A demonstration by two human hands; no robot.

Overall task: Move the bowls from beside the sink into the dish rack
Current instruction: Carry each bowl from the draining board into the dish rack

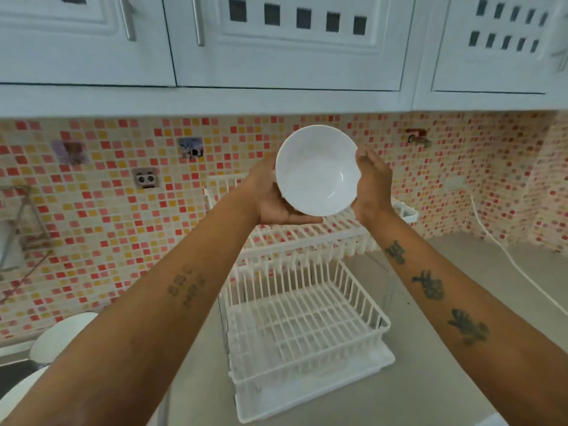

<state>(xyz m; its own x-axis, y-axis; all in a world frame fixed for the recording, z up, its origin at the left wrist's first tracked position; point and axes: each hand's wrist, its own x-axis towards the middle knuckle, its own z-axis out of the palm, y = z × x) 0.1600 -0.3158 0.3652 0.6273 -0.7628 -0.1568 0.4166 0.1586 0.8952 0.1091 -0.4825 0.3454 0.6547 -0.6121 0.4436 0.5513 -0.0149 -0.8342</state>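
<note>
— While both arms reach forward, where does the bowl [318,170] sit?

— Raised at about twelve o'clock of the view, tilted so its white inside faces the camera, above the upper tier of the dish rack [302,305] and in front of the mosaic tile wall [101,216].

— What has hold of it?

— Both hands. The left hand [272,198] cups it from nine o'clock of the rim, palm under the lower edge, thumb lying along the bottom; its fingers are hidden behind the bowl. The right hand [372,182] presses flat against the three o'clock side, fingers nearly straight and close together, pointing up.

— And the rack itself?

— White, two tiers, standing on the grey counter [461,348]; both tiers look bare. A white cable [504,256] runs along the counter at its three o'clock.

— Any more bowls?

— Two white rounded shapes [63,336] at eight o'clock of the view, partly behind the left forearm; blurred, so I cannot tell exactly what they are.
</note>
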